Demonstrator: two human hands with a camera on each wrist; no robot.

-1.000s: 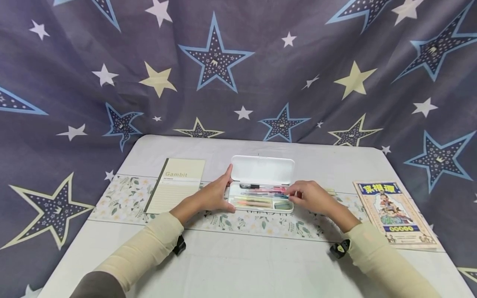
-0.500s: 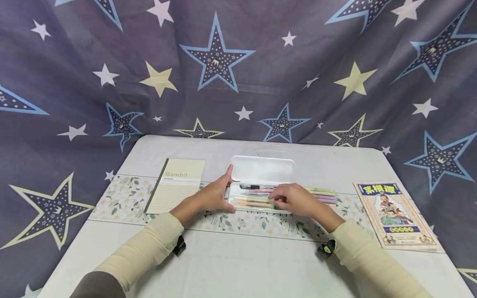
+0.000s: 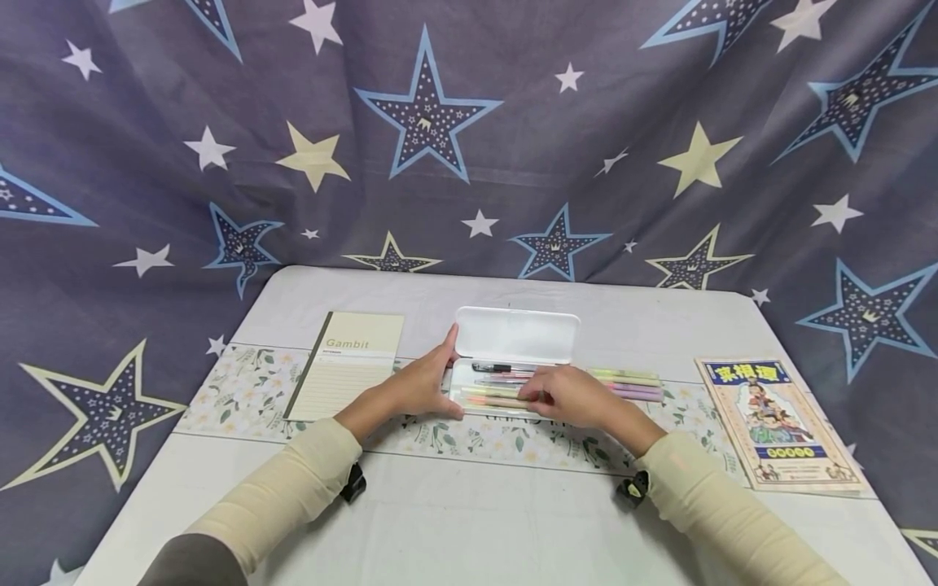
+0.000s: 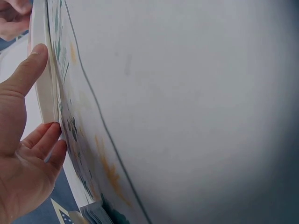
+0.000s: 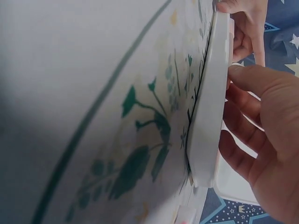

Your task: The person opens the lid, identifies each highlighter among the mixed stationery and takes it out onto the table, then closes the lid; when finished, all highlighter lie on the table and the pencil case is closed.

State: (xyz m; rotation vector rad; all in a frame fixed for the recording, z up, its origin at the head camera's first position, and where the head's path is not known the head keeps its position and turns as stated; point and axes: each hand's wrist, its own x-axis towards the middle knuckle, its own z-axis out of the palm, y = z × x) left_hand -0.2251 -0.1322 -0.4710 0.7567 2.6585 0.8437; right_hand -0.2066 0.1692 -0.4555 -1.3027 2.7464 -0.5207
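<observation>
An open white pencil case [image 3: 520, 334] lies mid-table, lid tipped back. My left hand [image 3: 421, 382] grips its left end, thumb at the front wall and fingers toward the hinge; the left wrist view shows the thumb [image 4: 32, 70] along the case's side. Inside are a black-capped pen [image 3: 491, 368], several slim pens behind, and yellow and orange pens [image 3: 491, 400] in the front compartment. My right hand [image 3: 575, 396] reaches into the case, curled fingertips at the right ends of those front pens. Whether it pinches one I cannot tell. It hides the case's right part.
Yellow and purple pens [image 3: 636, 391] lie on the table just right of the case, partly behind my right hand. A Gambit notebook [image 3: 348, 366] lies at the left, a comic-style booklet [image 3: 777, 423] at the right. A star-patterned curtain [image 3: 469, 146] hangs behind the table.
My right hand has moved left and slightly down, from the case's right end to the front pens, uncovering the pens on the table. My left hand and the case stay in place.
</observation>
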